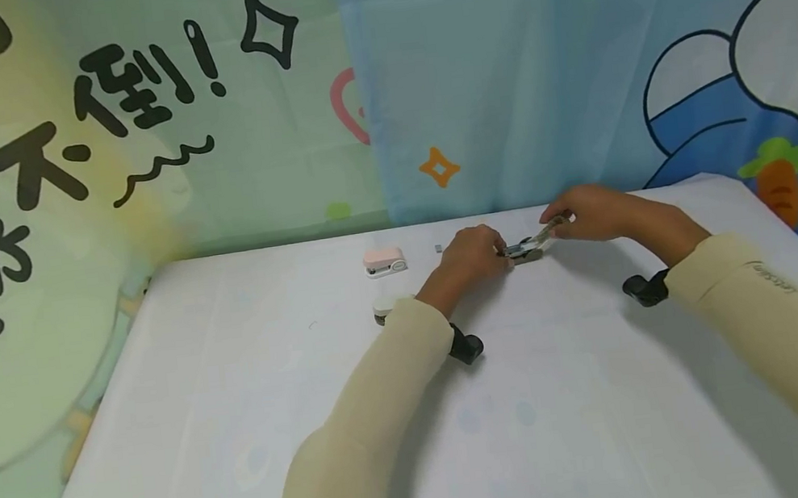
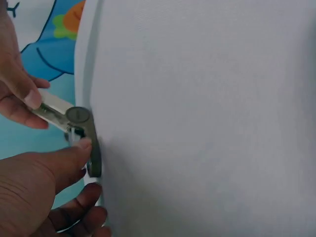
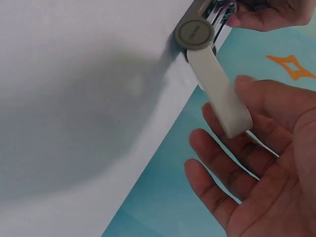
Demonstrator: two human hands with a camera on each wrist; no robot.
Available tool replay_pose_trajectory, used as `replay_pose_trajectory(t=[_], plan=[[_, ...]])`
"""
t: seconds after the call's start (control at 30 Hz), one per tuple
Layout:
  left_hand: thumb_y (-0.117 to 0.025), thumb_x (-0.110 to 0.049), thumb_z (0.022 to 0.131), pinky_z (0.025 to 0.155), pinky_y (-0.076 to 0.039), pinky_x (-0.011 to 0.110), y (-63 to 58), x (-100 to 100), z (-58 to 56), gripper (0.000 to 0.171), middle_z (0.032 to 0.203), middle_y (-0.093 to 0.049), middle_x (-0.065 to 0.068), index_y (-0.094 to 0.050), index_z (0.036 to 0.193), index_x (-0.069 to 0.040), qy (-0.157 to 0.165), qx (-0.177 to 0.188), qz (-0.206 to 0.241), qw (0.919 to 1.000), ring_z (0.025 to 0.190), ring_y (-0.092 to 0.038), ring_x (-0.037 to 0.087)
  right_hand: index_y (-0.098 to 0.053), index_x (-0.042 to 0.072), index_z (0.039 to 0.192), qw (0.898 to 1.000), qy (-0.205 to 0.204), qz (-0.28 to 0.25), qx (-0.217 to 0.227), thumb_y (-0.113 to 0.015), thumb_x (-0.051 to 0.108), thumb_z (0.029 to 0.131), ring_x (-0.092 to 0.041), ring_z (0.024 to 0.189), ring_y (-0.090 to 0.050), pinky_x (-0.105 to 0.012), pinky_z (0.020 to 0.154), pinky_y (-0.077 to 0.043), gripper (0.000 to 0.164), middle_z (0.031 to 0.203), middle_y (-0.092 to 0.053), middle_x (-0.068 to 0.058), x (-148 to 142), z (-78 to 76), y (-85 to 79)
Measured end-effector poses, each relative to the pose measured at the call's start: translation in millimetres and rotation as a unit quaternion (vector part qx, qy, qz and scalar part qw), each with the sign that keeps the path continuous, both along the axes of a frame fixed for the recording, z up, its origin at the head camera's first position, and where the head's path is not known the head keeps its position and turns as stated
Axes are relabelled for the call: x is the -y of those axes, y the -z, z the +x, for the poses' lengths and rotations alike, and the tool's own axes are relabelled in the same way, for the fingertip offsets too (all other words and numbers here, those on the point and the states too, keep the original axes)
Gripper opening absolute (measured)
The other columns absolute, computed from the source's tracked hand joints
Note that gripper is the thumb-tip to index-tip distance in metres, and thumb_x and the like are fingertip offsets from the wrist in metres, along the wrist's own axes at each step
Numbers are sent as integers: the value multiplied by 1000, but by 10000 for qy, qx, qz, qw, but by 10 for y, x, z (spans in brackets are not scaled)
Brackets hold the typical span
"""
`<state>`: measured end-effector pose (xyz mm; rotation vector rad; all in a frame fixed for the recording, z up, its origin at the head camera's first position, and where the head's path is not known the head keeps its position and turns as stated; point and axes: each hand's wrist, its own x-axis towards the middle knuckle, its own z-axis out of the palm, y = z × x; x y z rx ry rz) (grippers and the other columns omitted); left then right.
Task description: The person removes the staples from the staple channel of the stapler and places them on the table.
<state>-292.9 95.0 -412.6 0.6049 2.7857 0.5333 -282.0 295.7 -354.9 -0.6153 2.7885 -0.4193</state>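
In the head view's upper left, bold black characters on the pale green-and-yellow fabric backdrop [image 1: 280, 164] read 不 [image 1: 30, 162] and 倒 [image 1: 134, 86], then an exclamation mark [image 1: 199, 47]; those at the left edge are unclear. Small dark lettering [image 1: 774, 277] on the beige right sleeve [image 1: 764, 316], lower right, and markings on the grey-and-cream stapler's [image 3: 207, 64] round disc [image 3: 194, 33] are illegible.

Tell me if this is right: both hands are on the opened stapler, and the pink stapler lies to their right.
Not quite: the left hand and right hand are indeed on the opened stapler, but the pink stapler lies to their left, not right, as the head view shows.
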Motion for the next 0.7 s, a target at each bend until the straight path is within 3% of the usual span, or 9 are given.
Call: replay_pose_trajectory(t=[0.13,0.3,0.5,0.7], plan=[[-70,-41,89,86,-45,27,-15,137,-58,43,124,-62,-5,-67,125,-17,242,196,67,9995,106,-56,10,-63,-7,121,9999,116,-70,-22,-61,12,94,-39,107,-55,-55,86,-45,33,115,-63,-23,88,-5,-5],[-69,-40,90,83,-46,26,-80,462,-96,43,119,-66,0,-68,122,-11,359,225,400,9983,101,-59,11,-61,-7,125,9989,266,-259,-302,-61,11,95,-44,122,-46,-59,97,-38,35,127,-57,-26,226,-12,23],[-67,-35,93,77,-47,26,-218,969,-76,42,111,-68,3,-67,122,-5,562,97,782,9953,92,-60,13,-66,-7,116,9883,-433,-192,-1448,-66,4,91,-41,112,-55,-52,93,-43,27,115,-63,-23,491,43,29],[-65,-34,95,77,-49,28,-336,1424,-19,40,109,-68,4,-67,121,-4,557,129,849,9948,91,-61,12,-69,-3,113,9828,-863,-476,-1559,-66,8,92,-38,110,-55,-50,91,-45,24,113,-65,-19,820,105,46]])
